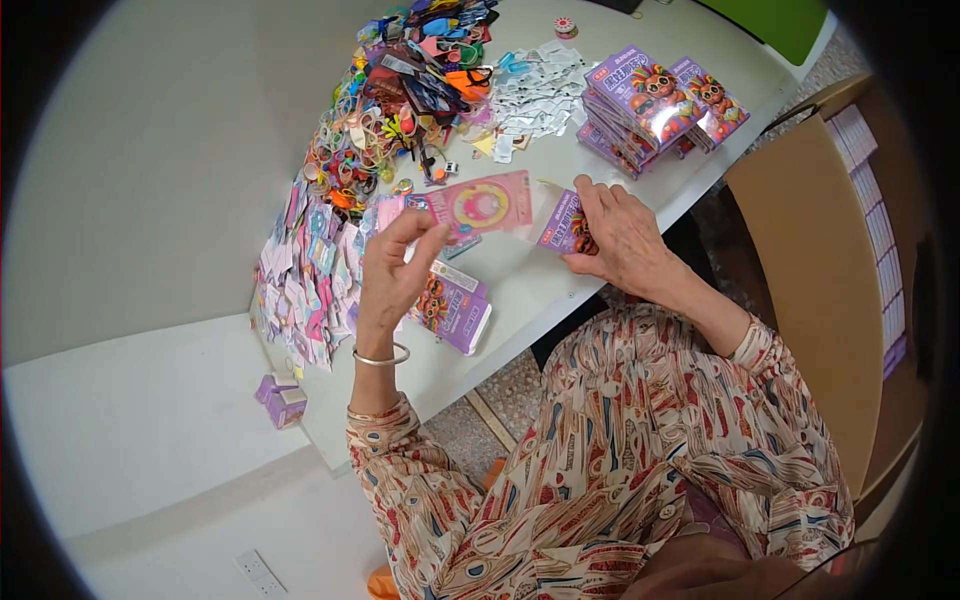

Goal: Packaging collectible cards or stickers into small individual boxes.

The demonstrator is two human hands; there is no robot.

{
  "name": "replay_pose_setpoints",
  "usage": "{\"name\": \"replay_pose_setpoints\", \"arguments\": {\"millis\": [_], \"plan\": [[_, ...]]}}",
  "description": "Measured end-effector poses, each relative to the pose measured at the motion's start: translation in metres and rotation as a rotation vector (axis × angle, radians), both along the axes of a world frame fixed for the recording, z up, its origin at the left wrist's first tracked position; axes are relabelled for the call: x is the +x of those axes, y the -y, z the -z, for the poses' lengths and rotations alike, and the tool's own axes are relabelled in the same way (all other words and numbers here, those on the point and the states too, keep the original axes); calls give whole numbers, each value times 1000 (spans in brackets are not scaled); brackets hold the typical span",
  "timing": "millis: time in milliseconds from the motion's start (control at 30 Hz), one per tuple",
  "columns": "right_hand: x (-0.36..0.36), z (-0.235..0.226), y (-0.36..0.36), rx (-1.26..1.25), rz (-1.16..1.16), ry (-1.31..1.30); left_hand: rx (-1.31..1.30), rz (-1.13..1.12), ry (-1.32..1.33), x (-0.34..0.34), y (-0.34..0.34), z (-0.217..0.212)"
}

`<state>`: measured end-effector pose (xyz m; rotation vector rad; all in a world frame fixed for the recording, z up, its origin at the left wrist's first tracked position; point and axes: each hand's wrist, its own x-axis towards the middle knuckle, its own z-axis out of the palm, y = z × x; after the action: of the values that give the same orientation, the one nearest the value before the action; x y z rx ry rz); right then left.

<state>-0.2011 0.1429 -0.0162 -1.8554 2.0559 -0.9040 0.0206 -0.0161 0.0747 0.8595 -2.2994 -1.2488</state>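
Between thumb and fingers, my left hand pinches a flat pink packet with a yellow ring printed on it. To its right, my right hand grips a small purple printed box. A pale flap sticks out of that box's left end, close to the packet's edge. Below my left hand lies an opened purple carton on the white table. Other pastel packets lie partly hidden behind my left hand.
Paper cards are heaped at the left, with colourful trinkets behind them. Silvery sachets lie farther back. Stacked purple boxes stand at the back right. A large cardboard carton holding rows of boxes flanks the table's right edge.
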Motion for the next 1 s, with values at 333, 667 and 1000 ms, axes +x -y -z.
{"name": "replay_pose_setpoints", "arguments": {"millis": [333,667,1000], "plan": [[0,-6,-10,-20,8,-161,-358,-76,200,-18,-32,-14],[9,-10,-17,3,2,-198,-376,95,339,-43,-54,1],[-11,0,-24,49,81,-87,-55,16,199,-80,8,37]]}}
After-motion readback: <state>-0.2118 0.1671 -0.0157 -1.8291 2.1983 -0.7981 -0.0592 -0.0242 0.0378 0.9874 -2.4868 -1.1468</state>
